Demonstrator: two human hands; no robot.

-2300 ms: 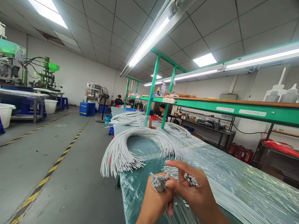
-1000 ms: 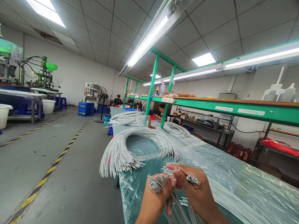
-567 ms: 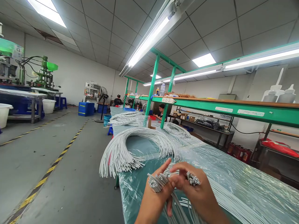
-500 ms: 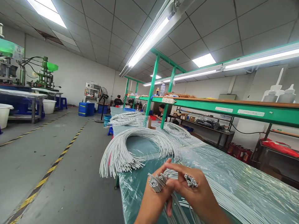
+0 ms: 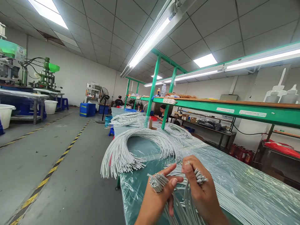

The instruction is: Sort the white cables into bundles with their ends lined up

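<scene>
At the lower centre of the frame, above the film-covered bench, the left hand is closed around a bundle of grey cables and the right hand pinches a smaller bunch. Both grip close to the tips, which I judge keeps the cut ends level and in view. The long axes run down toward the bottom edge. The left ends point to the upper left, the right ends to the upper right, with looped cables lying behind them.

pale grey cables, teal table, green shelf frame, yellow-black striped floor tape.
</scene>
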